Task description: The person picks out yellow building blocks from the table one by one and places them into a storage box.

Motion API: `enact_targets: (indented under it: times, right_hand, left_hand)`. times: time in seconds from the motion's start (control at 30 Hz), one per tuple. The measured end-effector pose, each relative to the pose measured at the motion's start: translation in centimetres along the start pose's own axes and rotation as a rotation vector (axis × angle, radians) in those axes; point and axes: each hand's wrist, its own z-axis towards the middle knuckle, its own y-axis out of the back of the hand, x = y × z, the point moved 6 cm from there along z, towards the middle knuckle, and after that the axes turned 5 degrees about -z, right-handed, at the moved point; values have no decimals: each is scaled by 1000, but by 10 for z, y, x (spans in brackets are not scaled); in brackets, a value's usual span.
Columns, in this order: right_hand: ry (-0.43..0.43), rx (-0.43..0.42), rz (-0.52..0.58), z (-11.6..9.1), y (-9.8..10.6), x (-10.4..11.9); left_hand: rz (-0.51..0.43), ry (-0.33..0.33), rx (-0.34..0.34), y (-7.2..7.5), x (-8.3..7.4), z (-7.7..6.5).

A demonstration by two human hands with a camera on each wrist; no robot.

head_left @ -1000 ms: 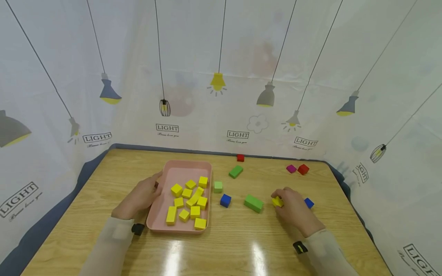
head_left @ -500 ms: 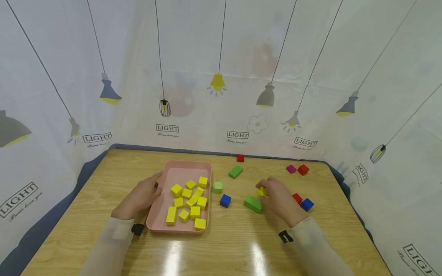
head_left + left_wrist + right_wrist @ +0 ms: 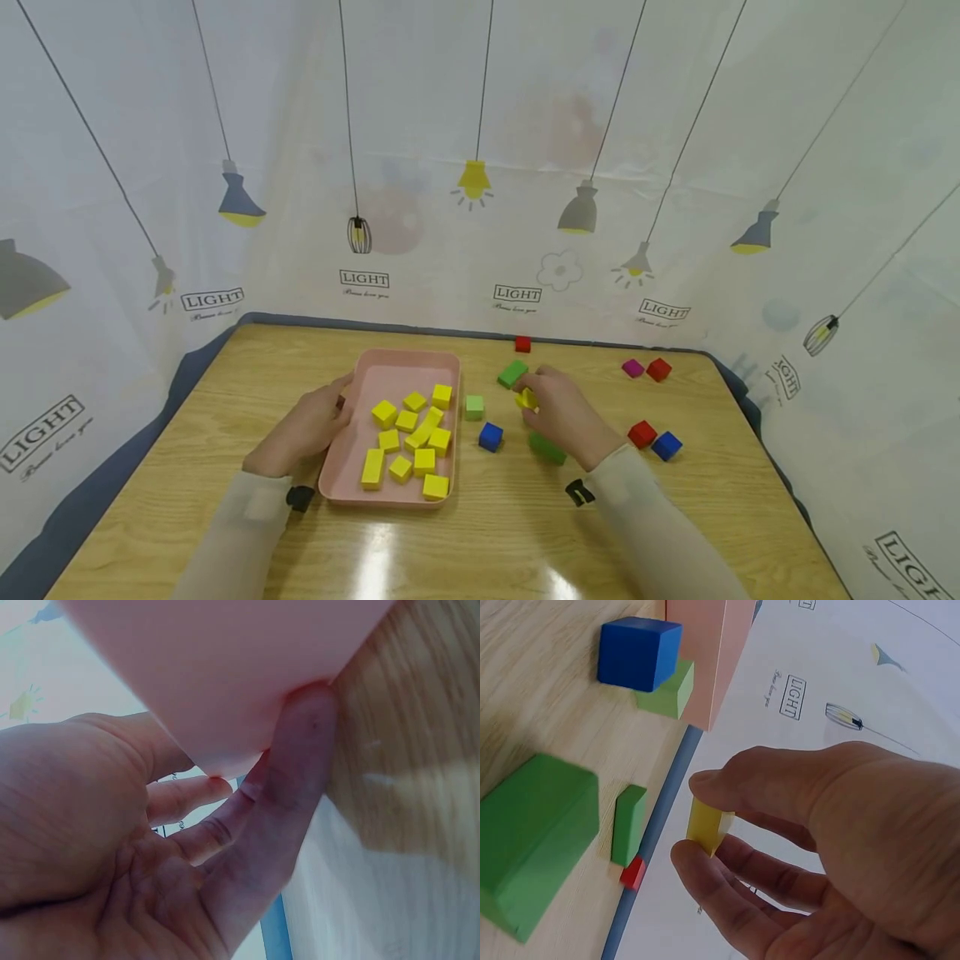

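My left hand [image 3: 303,429] holds the left side of a pink tray [image 3: 405,358]. In the left wrist view, fingertips press the outer wall of the tray [image 3: 217,667], and the thumb's end is hidden behind it. Several yellow blocks, both cubes and longer ones, lie inside the tray. Over the table right of the tray, my right hand [image 3: 566,417] pinches a yellow block [image 3: 706,823] between thumb and fingertip. A large green block [image 3: 547,448] is partly hidden under the right hand. A smaller green block [image 3: 513,373] lies just beyond its fingertips.
Between tray and right hand sit a light green cube [image 3: 474,407] and a blue cube [image 3: 491,437]. A red cube [image 3: 642,434] and another blue cube [image 3: 667,446] lie right. Farther back are a magenta block [image 3: 633,367] and red cubes [image 3: 659,369], near the printed curtain [image 3: 450,292].
My right hand has lifted the yellow block and carried it left toward the tray, uncovering a red cube beside the right blue cube. The left hand and tray have stayed in place.
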Motion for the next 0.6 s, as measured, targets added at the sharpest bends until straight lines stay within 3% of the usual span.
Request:
enact_targets:
  times: [0.6]
  right_hand:
    - [31,45,13,33,-13,38]
  left_hand:
    - [1,6,6,1,-3,-2]
